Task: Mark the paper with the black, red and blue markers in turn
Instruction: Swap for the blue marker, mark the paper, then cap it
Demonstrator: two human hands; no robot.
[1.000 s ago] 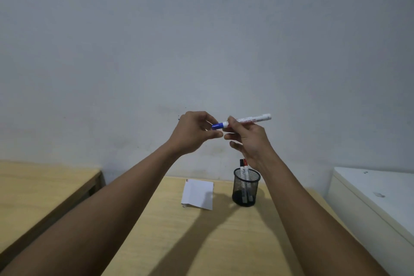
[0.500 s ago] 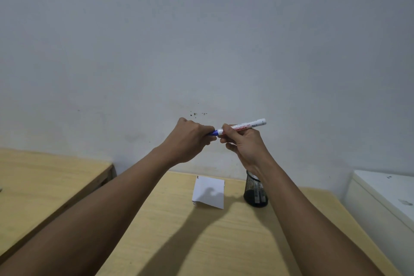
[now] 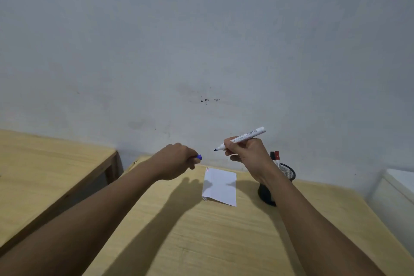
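Resting flat on the light wooden table [image 3: 224,242], the white paper [image 3: 220,186] lies near the table's far edge, close to the grey wall [image 3: 201,40], with small dark and red strokes at its top left corner. Above it, well clear of the sheet, the right hand [image 3: 246,152] pinches the uncapped blue marker [image 3: 242,138] between thumb and fingers, the tip aimed left and the white barrel tilted up to the right. The left hand [image 3: 177,160] hovers beside it, apart from the tip, curled around the blue cap [image 3: 199,157], which pokes out of the fist. Just right of the paper stands the black mesh pen holder [image 3: 286,172], partly hidden by the right wrist, holding the black marker [image 3: 272,155] and red marker [image 3: 277,155] upright. Bare tabletop stretches between the paper and the near edge. A second wooden table [image 3: 44,163] sits to the left across a gap, and a white cabinet [image 3: 394,188] borders the right side.
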